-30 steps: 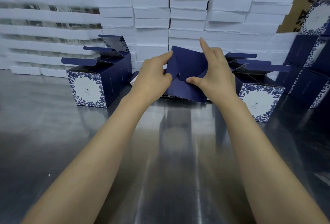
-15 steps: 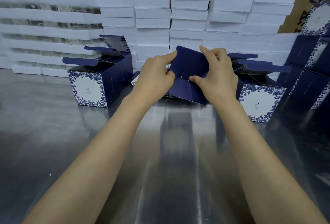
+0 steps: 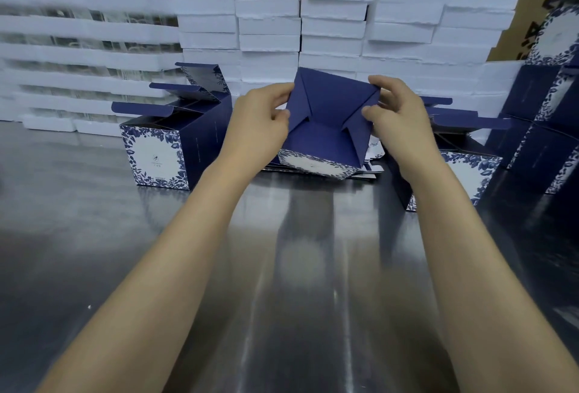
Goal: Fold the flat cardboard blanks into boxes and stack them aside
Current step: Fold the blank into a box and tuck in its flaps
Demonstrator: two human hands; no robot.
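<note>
Pinching the half-folded navy box (image 3: 326, 129) from both sides, my left hand (image 3: 260, 120) and right hand (image 3: 398, 117) each clamp an end flap, over the pile of flat blanks (image 3: 369, 170) on the steel table (image 3: 282, 267). If I press unevenly, I reckon the flaps could miss their lock and spring open, or the card could crease.

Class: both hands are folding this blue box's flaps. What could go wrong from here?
The half-folded box is pinched only at its side flaps by the left hand and right hand; a slip might let them spring open.
The right forearm passes close by a folded box; it might knock it.
</note>
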